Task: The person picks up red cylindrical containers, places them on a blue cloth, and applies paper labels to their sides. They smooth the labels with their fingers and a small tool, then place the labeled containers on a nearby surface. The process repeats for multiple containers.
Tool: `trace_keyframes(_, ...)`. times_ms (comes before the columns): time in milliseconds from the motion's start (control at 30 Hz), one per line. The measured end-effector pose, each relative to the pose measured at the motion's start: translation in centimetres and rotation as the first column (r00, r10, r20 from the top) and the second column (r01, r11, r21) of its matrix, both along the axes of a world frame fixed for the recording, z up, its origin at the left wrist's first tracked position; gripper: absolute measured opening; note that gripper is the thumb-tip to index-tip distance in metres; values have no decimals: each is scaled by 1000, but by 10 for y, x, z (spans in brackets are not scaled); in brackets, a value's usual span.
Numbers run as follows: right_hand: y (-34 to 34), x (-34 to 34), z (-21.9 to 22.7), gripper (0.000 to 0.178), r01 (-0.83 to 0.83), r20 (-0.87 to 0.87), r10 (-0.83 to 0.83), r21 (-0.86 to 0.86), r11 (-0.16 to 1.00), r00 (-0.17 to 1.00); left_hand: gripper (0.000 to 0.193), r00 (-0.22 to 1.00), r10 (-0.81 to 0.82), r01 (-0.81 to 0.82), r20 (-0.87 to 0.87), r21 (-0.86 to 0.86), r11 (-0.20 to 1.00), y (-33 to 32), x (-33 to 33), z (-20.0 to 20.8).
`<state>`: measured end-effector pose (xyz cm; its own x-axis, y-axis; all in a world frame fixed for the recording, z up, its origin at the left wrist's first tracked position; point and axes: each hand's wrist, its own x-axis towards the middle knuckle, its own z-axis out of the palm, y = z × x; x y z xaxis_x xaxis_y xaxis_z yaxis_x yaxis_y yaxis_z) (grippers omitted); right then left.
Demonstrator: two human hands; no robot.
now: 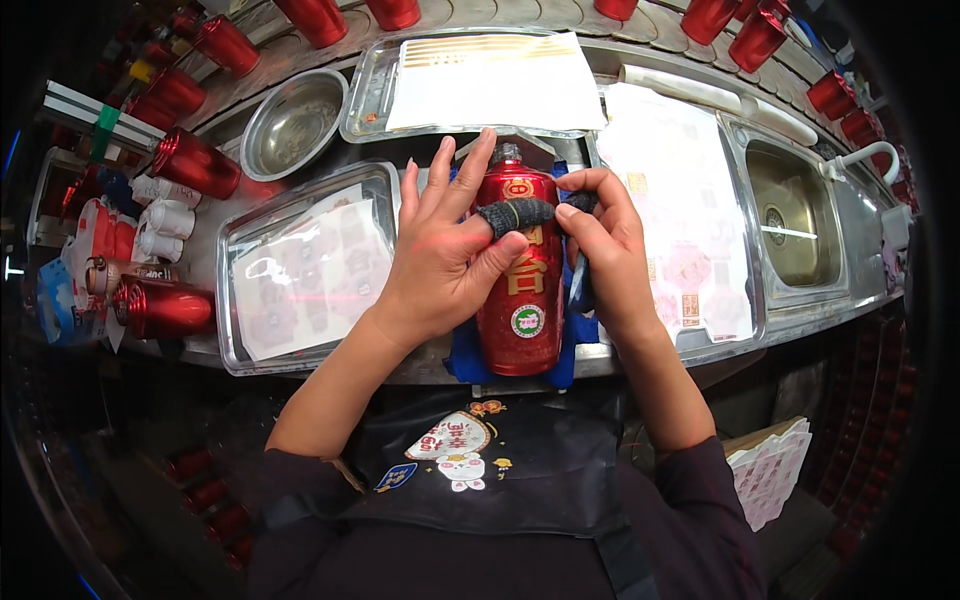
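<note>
A red bottle (518,320) with gold characters, a round green-and-white sticker and a clear cap lies on a blue cloth (465,355), its neck pointing away from me. My left hand (440,240) spreads over its left side, thumb on the front. A dark knitted sleeve (515,216), apparently on the left index finger, crosses the bottle. At the right edge, my right hand (610,235) has its thumb and bent index finger closed together by the bottle. Dark fabric shows at these fingers, and a slim dark item (577,280) hangs below; what the pinch holds is hidden.
Printed transfer sheets lie in a left tray (228,300), a far tray (350,105) and a right tray (760,290). Beyond the left tray stands a metal bowl (295,125). A sink (795,215) is at right. Red bottles (195,165) line the counter's surroundings.
</note>
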<state>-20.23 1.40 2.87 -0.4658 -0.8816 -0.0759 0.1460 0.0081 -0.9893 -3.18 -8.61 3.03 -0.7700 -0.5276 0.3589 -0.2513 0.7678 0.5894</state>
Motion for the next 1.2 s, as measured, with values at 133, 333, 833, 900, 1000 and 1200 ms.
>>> trace_keyframes(133,2,1,2,25,1,12,-1,-3,1000,1000,36,999,-31,32,5,-33,999,7,12,-4)
trace_keyframes(333,3,0,-2,24,7,-11,-7,-6,1000,1000,36,994,-83,86,71,-44,995,9,25,-11)
trace_keyframes(833,1,0,3,25,12,69,-14,26,1000,998,40,998,-68,67,-18,-41,997,-13,20,-15)
trace_keyframes(900,1,1,3,25,24,107,-27,26,999,994,43,997,-45,40,-67,-77,996,-24,9,-18)
trace_keyframes(1000,4,-1,1,22,33,139,-40,51,998,989,46,993,-61,56,-106,-47,997,-31,-4,-16)
trace_keyframes(1200,21,-38,-19,21,73,314,-118,152,986,942,43,994,-97,91,-52,-104,990,-4,8,-13)
